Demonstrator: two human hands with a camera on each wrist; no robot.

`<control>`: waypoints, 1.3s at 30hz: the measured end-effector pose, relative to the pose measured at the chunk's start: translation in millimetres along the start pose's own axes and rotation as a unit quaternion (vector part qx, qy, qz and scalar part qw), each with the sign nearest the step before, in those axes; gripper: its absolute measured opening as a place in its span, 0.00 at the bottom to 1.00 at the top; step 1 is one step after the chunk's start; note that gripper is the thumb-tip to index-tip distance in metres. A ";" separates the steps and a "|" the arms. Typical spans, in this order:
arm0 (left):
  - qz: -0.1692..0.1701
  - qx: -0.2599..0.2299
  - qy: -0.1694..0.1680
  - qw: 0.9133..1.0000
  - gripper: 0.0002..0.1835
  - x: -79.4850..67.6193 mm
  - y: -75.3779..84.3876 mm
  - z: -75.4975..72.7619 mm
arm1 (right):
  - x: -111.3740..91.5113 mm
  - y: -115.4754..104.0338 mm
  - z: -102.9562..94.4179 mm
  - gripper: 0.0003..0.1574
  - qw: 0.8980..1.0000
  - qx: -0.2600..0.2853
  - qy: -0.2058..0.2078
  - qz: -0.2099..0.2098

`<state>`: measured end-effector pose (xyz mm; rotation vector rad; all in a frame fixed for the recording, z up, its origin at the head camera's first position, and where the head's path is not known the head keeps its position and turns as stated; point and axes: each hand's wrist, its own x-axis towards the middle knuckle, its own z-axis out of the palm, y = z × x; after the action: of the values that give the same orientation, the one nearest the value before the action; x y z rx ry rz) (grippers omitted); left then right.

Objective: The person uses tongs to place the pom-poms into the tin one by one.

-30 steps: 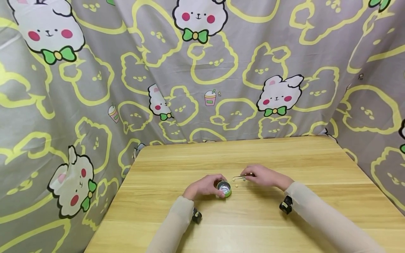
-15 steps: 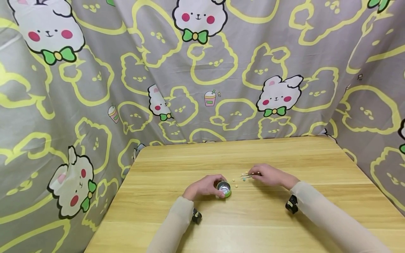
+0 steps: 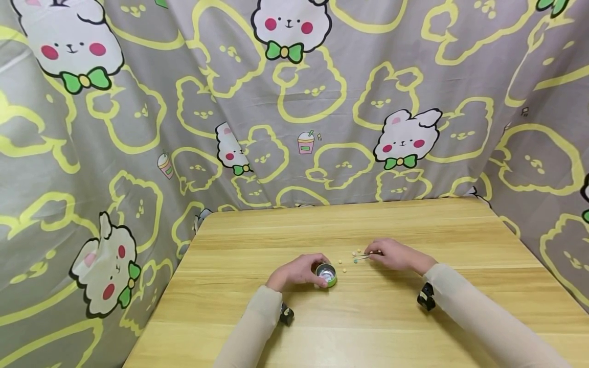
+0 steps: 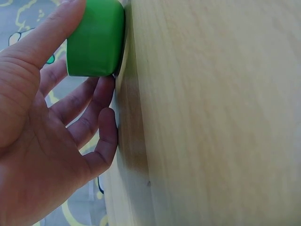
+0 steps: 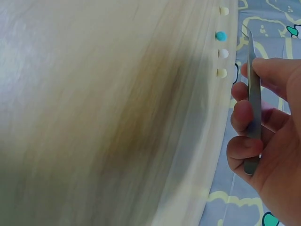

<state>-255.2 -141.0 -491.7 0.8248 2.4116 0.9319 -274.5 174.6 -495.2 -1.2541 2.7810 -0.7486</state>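
Observation:
My left hand [image 3: 301, 269] holds a small round green tin [image 3: 325, 276] between thumb and fingers on the table. The tin's top is uncovered and its inside looks silvery; in the left wrist view only its green side [image 4: 95, 40] shows. To the right, my right hand [image 3: 391, 254] grips metal tweezers [image 5: 254, 101], their tips pointing left toward the tin. Close to those tips lies a blue bead-like piece [image 5: 221, 36], with a white piece [image 5: 223, 53] and a pale yellow piece [image 5: 222, 73] beside it. In the right wrist view the tips stand off the tabletop.
Two pale yellow pieces [image 3: 344, 270] lie between the tin and the tweezers. The wooden table [image 3: 294, 337] reaches back to a grey patterned curtain [image 3: 285, 168], which also hangs at both sides. A small black camera [image 3: 426, 296] sits on the right wrist.
My right hand has moved to the right with the tweezers, from beside a yellow piece near the tin to near the blue one. My left hand and the tin stay in place.

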 end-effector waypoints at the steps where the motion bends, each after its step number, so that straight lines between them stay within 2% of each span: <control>1: -0.001 0.001 0.001 1.000 0.24 0.2 -0.2 0.1 | 0.0 0.9 0.5 0.09 1.000 -0.002 -0.002 0.001; 10: -0.002 -0.001 -0.002 1.000 0.24 0.3 0.6 -0.4 | -0.1 4.3 2.3 0.09 1.000 -0.004 -0.008 0.003; 24: 0.002 -0.003 0.001 1.000 0.24 -0.4 1.8 -0.2 | 0.3 3.7 3.2 0.08 0.999 0.006 -0.022 0.030; 39: 0.000 -0.006 0.002 1.000 0.24 0.0 1.2 0.0 | -0.4 4.6 4.6 0.08 0.999 0.004 -0.029 0.019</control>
<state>-254.7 -140.3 -490.9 0.8204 2.4063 0.9483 -276.5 175.6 -501.3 -1.1970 2.7452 -0.7098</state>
